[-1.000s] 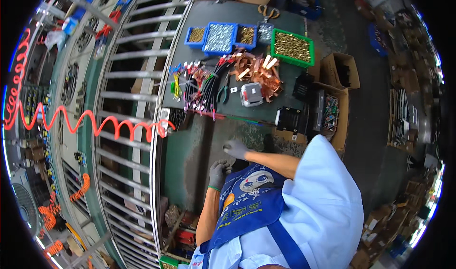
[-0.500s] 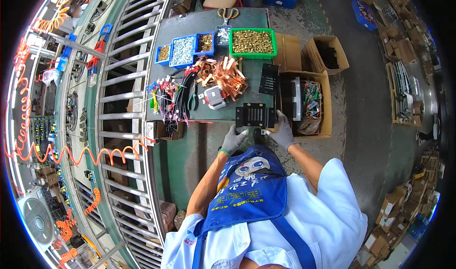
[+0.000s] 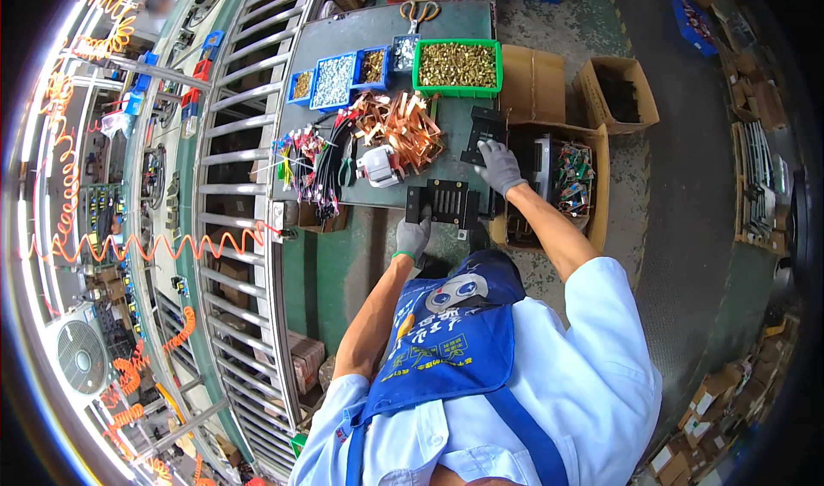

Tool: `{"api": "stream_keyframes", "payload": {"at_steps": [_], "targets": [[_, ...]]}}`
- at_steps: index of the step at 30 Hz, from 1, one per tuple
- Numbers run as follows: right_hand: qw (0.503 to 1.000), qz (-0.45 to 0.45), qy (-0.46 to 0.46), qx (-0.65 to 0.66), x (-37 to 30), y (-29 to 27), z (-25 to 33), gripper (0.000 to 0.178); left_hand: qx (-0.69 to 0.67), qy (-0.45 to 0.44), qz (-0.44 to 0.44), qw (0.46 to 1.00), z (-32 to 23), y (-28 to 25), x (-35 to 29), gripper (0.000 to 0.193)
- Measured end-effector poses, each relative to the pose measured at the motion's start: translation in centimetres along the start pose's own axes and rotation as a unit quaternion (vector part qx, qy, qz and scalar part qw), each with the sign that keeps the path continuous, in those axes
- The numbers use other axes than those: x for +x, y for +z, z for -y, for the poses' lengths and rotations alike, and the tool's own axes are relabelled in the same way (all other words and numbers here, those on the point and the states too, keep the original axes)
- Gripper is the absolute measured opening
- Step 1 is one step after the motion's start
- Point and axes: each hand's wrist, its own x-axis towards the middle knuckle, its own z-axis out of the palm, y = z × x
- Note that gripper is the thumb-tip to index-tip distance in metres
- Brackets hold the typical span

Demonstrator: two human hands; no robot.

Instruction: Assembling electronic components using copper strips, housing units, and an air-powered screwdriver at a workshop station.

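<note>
At the table's near edge, my left hand (image 3: 413, 235), in a grey glove, grips the left side of a black slotted bracket (image 3: 447, 204). The bracket has bent sides and small brass-coloured fasteners along its top. My gloved right hand (image 3: 500, 167) has its fingers closed over the near end of a second black slotted plate (image 3: 486, 129), which lies by the table's right edge. A grey-and-white block-shaped object (image 3: 378, 167) lies left of the bracket. Beyond it is a loose pile of copper strips (image 3: 402, 130). Dark-handled pliers (image 3: 347, 171) rest beside bundled wires (image 3: 322, 164).
Blue bins (image 3: 334, 81) of small metal parts and a green bin (image 3: 457, 67) of brass pieces stand at the back, with scissors (image 3: 420, 14) behind. Open cardboard boxes (image 3: 601, 186) stand right of the table. A metal roller conveyor (image 3: 236, 156) runs along the left.
My right hand has left the bracket and moved forward onto the second black plate. My left hand now holds the bracket alone, slightly further left. The view has shifted a little.
</note>
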Motion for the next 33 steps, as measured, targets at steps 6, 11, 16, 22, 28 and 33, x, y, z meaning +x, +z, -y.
{"api": "stream_keyframes", "payload": {"at_steps": [6, 11, 16, 22, 28, 33], "targets": [[0.994, -0.061, 0.068, 0.067, 0.4, 0.5, -2.5, 0.021, 0.158, 0.089, 0.008, 0.983, -4.7, -1.3, 1.0, 0.047], [0.944, -0.217, 0.183, 0.167, -4.3, -3.6, -5.2, 0.022, 0.263, 0.11, 0.095, 0.954, -10.7, -2.2, 3.7, 0.038], [0.91, -0.272, 0.255, 0.179, -12.0, -5.3, -7.4, 0.028, 0.315, 0.052, 0.156, 0.935, -15.8, -2.0, 6.6, 0.038], [0.867, -0.262, 0.349, 0.241, -16.7, -7.2, -5.1, 0.032, 0.343, 0.155, 0.155, 0.913, -16.5, 0.7, 11.5, 0.042], [0.906, -0.256, 0.276, 0.193, -16.8, -8.7, -0.1, 0.025, 0.146, 0.22, 0.096, 0.96, -16.8, 2.3, 10.1, 0.038], [0.93, -0.14, 0.18, 0.29, -15.4, -9.0, 4.8, 0.025, -0.086, -0.004, 0.229, 0.97, -12.2, 1.0, 2.3, 0.057]]}}
